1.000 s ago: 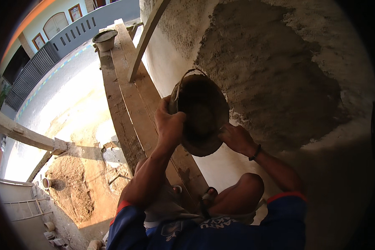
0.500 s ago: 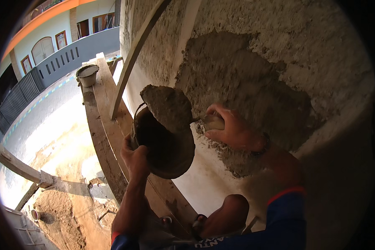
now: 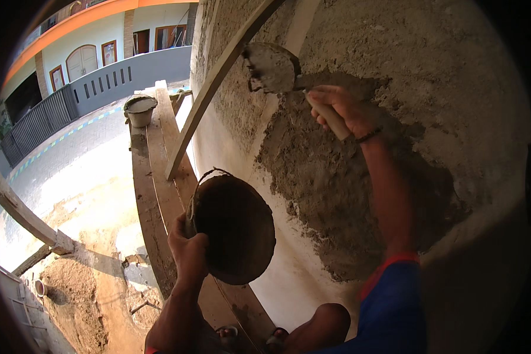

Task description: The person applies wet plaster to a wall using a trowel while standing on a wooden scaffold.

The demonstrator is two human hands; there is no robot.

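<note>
My left hand [image 3: 187, 248] grips the rim of a dark bucket [image 3: 236, 236], tilted so its mouth faces up toward me. Its inside is in shadow. In my right hand [image 3: 342, 109] is the handle of a trowel [image 3: 272, 68], its broad blade pointing left and held up against or close to the wall. Grey mortar shows on the blade. Below and right of the trowel, a dark patch of wet mortar [image 3: 348, 194] covers part of the rough wall [image 3: 442, 88].
I am on a plank scaffold [image 3: 150, 194], with a wooden pole [image 3: 218, 76] slanting up beside the wall. A second bucket [image 3: 140, 112], filled with grey mortar, stands at the planks' far end. Far below left are a sand heap [image 3: 71, 295] and a grey fence [image 3: 100, 88].
My right hand has swung the mortar-bearing trowel from over the bucket up to the wall. The bucket has sunk slightly in view, still in my left hand.
</note>
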